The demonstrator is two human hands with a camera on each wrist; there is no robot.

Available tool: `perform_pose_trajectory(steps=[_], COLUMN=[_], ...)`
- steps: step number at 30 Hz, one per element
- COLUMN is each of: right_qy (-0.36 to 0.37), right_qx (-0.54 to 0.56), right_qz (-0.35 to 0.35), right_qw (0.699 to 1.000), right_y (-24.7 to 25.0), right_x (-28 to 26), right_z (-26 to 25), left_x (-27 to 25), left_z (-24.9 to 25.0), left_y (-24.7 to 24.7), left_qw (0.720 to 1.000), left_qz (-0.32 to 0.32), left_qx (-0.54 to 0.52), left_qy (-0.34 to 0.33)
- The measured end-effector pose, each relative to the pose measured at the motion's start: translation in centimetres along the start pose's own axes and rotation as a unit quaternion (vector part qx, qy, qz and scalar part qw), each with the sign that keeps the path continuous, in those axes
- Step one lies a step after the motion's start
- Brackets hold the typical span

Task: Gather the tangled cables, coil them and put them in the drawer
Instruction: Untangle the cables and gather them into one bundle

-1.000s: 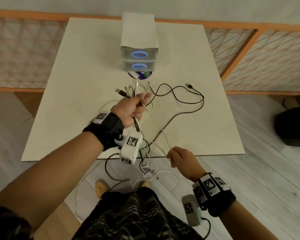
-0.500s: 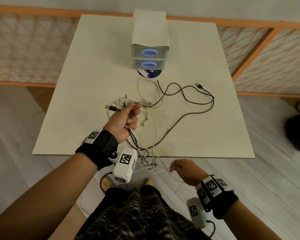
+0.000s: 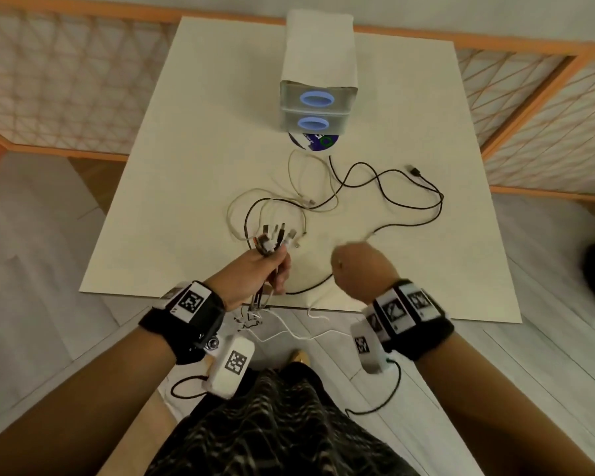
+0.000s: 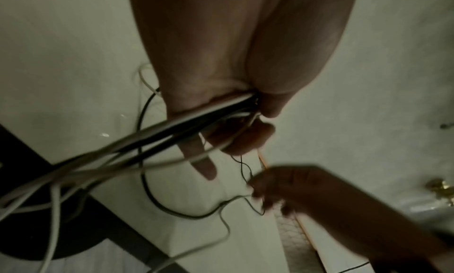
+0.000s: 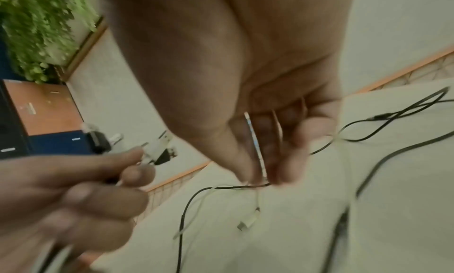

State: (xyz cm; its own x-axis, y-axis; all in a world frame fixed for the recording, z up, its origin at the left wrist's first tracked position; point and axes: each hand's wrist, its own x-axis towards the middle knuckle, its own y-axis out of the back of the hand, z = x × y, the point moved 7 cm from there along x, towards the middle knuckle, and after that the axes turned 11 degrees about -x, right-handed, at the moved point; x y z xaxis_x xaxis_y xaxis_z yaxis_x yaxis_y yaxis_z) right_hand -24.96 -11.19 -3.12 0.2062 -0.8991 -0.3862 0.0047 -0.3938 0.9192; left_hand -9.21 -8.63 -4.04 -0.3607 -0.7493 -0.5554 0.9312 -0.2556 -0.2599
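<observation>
**Desk:** What does the left hand (image 3: 255, 269) have?

**Photographer:** It is clenched round a bundle of cables (image 3: 272, 240) just below their plugs, so the connector ends fan out above the fist and the cords trail off the near edge of the counter (image 3: 172, 187) toward the floor. Holding them all by one end looks like a way to line the ends up before coiling.

**Desk:** And the right hand (image 3: 361, 273)?

**Photographer:** Just beside it, above the counter's near edge. The right-wrist view shows its thumb and fingers pinching thin strands, a white cord (image 5: 255, 147) across the fingers and a dark one at the fingertips. It appears to be picking a strand out of the tangle to feed to the left hand. That view is blurred, so I cannot say exactly how many strands it holds.

**Desk:** What is left on the counter?

**Pographer:** A long black cable (image 3: 406, 204) loops across the right half, its plug lying free at the far end, and pale cable loops (image 3: 299, 187) sprawl between the hands and the drawer unit (image 3: 316, 108).

**Desk:** The drawers?

**Photographer:** Both shut, at the far end, well apart from the hands. Nothing is coiled yet; gathering seems barely half done.
</observation>
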Motion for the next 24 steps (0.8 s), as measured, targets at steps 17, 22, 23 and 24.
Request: perform_pose_trajectory(steps=[17, 22, 23, 24], right_qy=[-0.068, -0.099, -0.1, -0.102], right_qx=[0.093, 0.119, 0.117, 0.115], right_qz=[0.021, 0.046, 0.056, 0.07], right_qw=[0.993, 0.987, 0.986, 0.986], right_y=[-1.3, -0.9, -0.3, 0.5], right_x=[11.5, 11.2, 11.0, 10.4], right_z=[-0.1, -0.2, -0.1, 0.0], left_x=[-0.9, -0.7, -0.6, -0.5], left_z=[-0.7, 0.8, 1.2, 1.7], left_y=[1.1, 1.4, 1.5, 1.7], left_qw=[0.998, 0.997, 0.994, 0.991], left_qz=[0.022, 0.06, 0.078, 0.096], left_qx=[-0.052, -0.032, -0.043, -0.045], left_qy=[0.011, -0.047, -0.064, -0.087])
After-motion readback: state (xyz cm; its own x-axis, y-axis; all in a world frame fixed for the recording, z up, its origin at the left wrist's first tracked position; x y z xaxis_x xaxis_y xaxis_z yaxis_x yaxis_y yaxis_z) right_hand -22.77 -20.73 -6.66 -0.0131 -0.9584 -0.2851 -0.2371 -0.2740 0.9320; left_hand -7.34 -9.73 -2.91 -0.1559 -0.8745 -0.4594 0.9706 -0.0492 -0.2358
